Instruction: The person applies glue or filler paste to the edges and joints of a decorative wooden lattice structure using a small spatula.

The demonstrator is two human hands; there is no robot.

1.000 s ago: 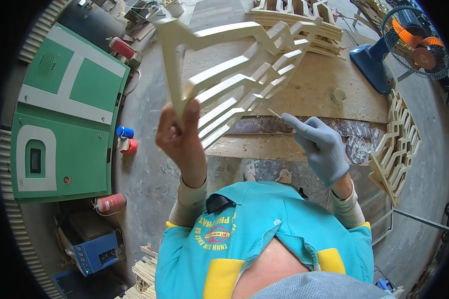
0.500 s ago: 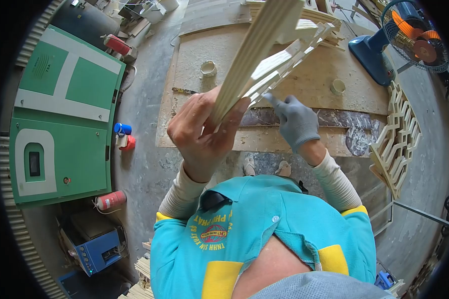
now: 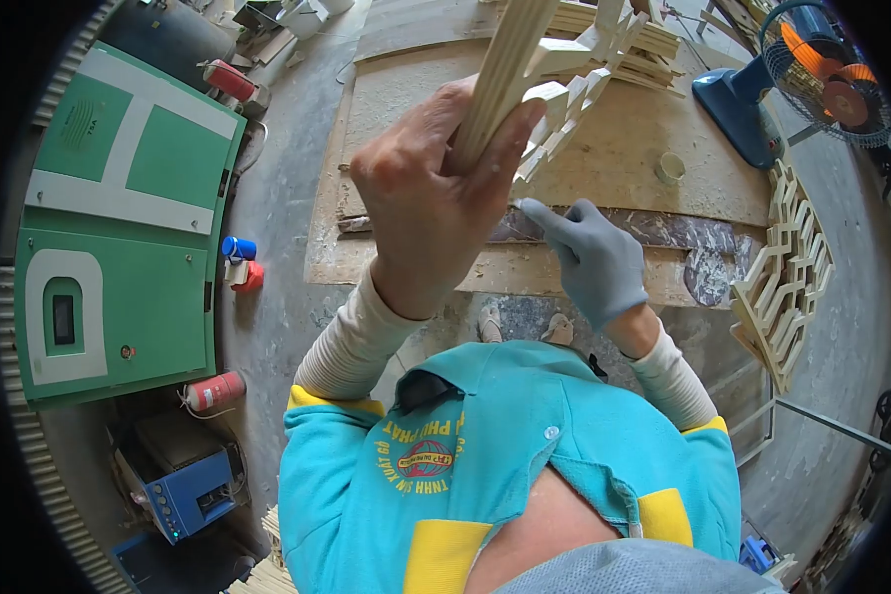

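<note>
My bare left hand [image 3: 441, 178] grips a pale wooden lattice piece [image 3: 506, 84] by its long, layered edge, with the thumb on the near side. The piece rises tilted over the workbench [image 3: 416, 109], its zigzag slats reaching up and to the right. My right hand [image 3: 596, 259] wears a grey glove and is just below the lattice's lower end. Its index finger points toward the slats and the other fingers are curled; whether anything is pinched in them is hidden. A small round cup [image 3: 670, 168] is on the bench to the right.
Stacked lattice pieces [image 3: 646, 54] lie at the bench's far side. A fan [image 3: 832, 84] stands at the upper right, above more zigzag wooden pieces [image 3: 787, 267]. A green cabinet [image 3: 119, 247] and a red extinguisher [image 3: 215, 391] are on the left.
My left hand and the lattice have shifted, showing more of the slats' faces and covering the left cup and the brush. My gloved hand has moved slightly down and right.
</note>
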